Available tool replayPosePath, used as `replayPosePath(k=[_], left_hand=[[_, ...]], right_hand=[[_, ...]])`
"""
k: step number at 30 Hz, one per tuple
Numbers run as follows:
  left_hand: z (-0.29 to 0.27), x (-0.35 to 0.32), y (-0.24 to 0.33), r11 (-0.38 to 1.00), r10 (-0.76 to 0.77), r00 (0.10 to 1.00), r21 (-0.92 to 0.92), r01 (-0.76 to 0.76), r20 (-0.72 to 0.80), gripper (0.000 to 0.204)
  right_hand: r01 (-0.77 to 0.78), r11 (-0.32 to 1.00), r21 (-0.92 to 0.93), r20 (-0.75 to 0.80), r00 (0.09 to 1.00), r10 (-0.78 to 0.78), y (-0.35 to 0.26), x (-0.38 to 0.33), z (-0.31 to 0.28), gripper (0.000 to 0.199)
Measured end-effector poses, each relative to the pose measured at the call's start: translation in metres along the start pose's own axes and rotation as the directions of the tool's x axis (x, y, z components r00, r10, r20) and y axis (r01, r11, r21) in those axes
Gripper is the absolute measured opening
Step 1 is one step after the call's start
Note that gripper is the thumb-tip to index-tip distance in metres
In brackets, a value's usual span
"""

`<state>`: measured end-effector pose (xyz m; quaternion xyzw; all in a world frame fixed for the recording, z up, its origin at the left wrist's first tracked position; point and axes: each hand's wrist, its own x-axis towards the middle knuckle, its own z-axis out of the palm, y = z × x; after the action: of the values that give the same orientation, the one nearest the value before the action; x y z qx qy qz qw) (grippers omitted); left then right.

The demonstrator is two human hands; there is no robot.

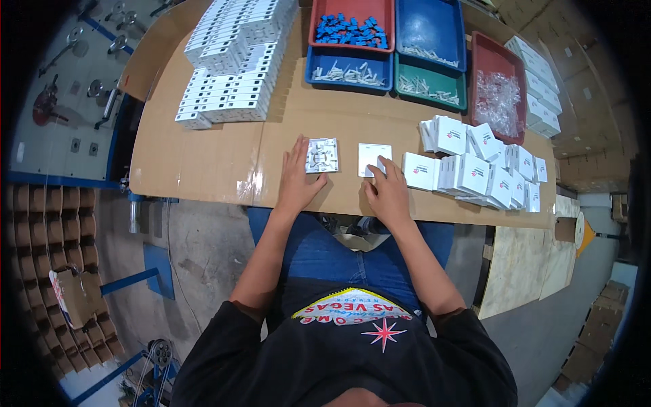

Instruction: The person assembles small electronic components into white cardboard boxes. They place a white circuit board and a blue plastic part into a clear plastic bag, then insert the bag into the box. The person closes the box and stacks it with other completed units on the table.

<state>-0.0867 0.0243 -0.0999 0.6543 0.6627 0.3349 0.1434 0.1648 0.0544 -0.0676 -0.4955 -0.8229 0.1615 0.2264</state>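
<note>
My left hand (299, 178) is open, thumb spread from the fingers, and rests at the left and near side of a white square plastic housing (322, 156). The housing lies open side up, its moulded inner parts showing. To its right a flat white square cover (369, 150) lies on the cardboard-covered table. My right hand (390, 193) reaches over the cover's near right corner, fingers apart and fingertips on or just above it. Neither hand lifts anything. Right of the cover, small white boxes (470, 173) with a red mark lie in a loose pile.
Stacked white housings (227, 95) stand at the far left. Along the back are a red tray (315, 41) of blue parts, blue trays (314, 81) and a green tray (461, 100) of small white or clear pieces, and a red tray (478, 51) of clear bags. More white boxes (542, 95) stand far right.
</note>
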Motion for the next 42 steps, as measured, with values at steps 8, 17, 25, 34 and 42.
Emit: replayPosePath(k=[8, 17, 25, 34, 42], left_hand=[[-0.006, -0.001, 0.019, 0.996, -0.049, 0.996, -0.075, 0.044, -0.069, 0.092], [-0.002, -0.002, 0.015, 0.997, -0.077, 0.996, -0.017, 0.076, -0.051, 0.087], [0.004, 0.002, 0.025, 0.993, -0.095, 0.991, -0.082, 0.087, -0.092, 0.085], [-0.002, 0.000, 0.031, 0.991, -0.105, 0.987, -0.098, 0.093, -0.125, 0.084], [0.003, 0.000, 0.032, 0.976, -0.128, 0.980, -0.193, 0.098, -0.151, 0.082]], right_hand=[[-0.006, 0.921, 0.390, -0.127, 0.990, 0.060, -0.008, 0.011, -0.047, 0.032], [-0.089, 0.950, 0.299, -0.332, 0.924, 0.191, 0.095, 0.091, -0.175, 0.012], [-0.534, 0.799, -0.278, -0.454, 0.806, 0.380, 0.320, 0.155, -0.236, 0.028], [-0.518, 0.721, -0.460, -0.438, 0.839, 0.323, 0.341, 0.175, -0.207, 0.022], [-0.352, 0.936, -0.005, -0.654, 0.709, 0.263, 0.363, 0.159, -0.236, 0.016]])
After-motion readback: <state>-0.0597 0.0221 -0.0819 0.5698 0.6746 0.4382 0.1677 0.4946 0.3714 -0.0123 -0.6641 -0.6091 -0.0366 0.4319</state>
